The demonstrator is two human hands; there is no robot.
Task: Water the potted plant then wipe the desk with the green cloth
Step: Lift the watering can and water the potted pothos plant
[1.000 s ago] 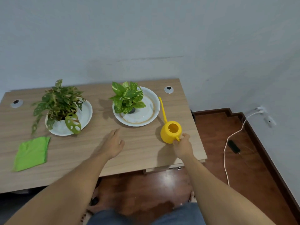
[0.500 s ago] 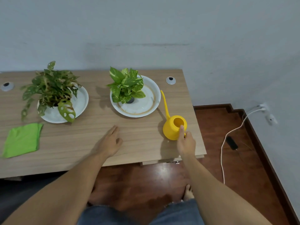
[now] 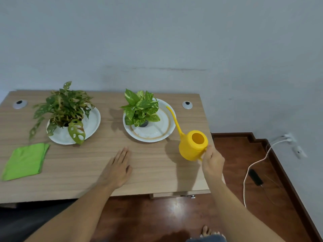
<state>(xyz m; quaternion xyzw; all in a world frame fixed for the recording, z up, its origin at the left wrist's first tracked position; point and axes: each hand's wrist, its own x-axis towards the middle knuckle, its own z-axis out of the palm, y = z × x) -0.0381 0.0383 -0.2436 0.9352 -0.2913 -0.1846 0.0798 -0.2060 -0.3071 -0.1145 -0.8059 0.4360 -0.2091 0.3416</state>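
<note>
Nearest, right hand (image 3: pixel 212 161): fingers curled tight around the handle of a yellow plastic watering can (image 3: pixel 192 145) with round open top and long thin spout. Can sits lifted at the desk's right front corner; whether its base touches the top cannot be told. Spout tip reaches over the rim of the nearer plate.

Left hand (image 3: pixel 118 169): palm down, flat on the light wood-grain desk (image 3: pixel 150 173), fingers straight and slightly spread, holding nothing.

Bright green folded cloth (image 3: pixel 25 161): lies flat at the desk's left front, well apart from both hands, just beside the left plate.

Small potted plant with green-and-yellow variegated leaves (image 3: pixel 141 109): stands upright in a dark pot, left of centre on a round white plate with brownish ring (image 3: pixel 165 126).

Larger potted plant with holed, trailing leaves (image 3: pixel 64 109): stands on a second round white plate (image 3: pixel 92 121), leaves hanging over its rim.

Two round grey cable grommets (image 3: pixel 187 104): set in the desk's far corners.

Brands, labels, writing: none legible on any item.
</note>
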